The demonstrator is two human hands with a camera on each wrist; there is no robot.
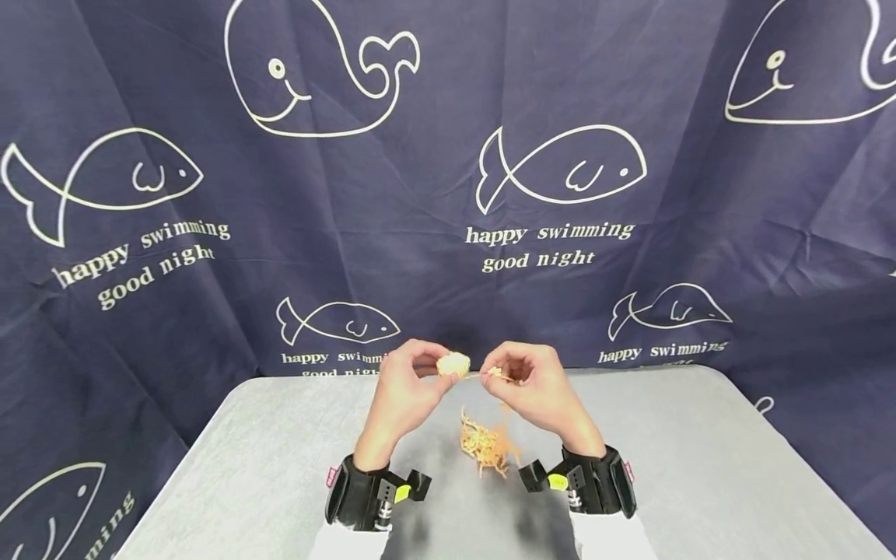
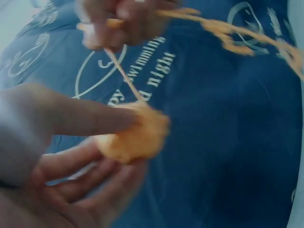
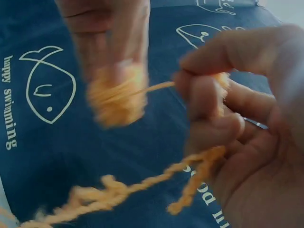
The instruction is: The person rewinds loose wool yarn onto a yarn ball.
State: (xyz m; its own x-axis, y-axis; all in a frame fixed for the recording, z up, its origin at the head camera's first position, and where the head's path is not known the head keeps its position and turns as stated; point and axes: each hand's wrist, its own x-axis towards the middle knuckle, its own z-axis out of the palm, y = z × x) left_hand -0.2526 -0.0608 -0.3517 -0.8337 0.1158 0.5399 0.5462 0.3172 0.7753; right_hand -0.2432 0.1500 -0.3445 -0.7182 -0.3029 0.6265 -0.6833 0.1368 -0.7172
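Winding yarn: left hand [image 1: 402, 389] pinches the small ball [image 1: 453, 363], right hand [image 1: 535, 385] grips the strand [image 3: 159, 86]; next wrap probably needs slack from the pile [image 1: 486, 445] below.

Beyond the hands hangs a dark navy curtain [image 1: 448, 155], creased and printed with white outline whales [image 1: 318, 70] and fish [image 1: 560, 167], and the words "happy swimming good night" [image 1: 549, 245] repeated across it. Below the hands lies a grey desk [image 1: 700, 467] with rounded far corners, its cloth-like surface pale toward both sides and shadowed in the middle.
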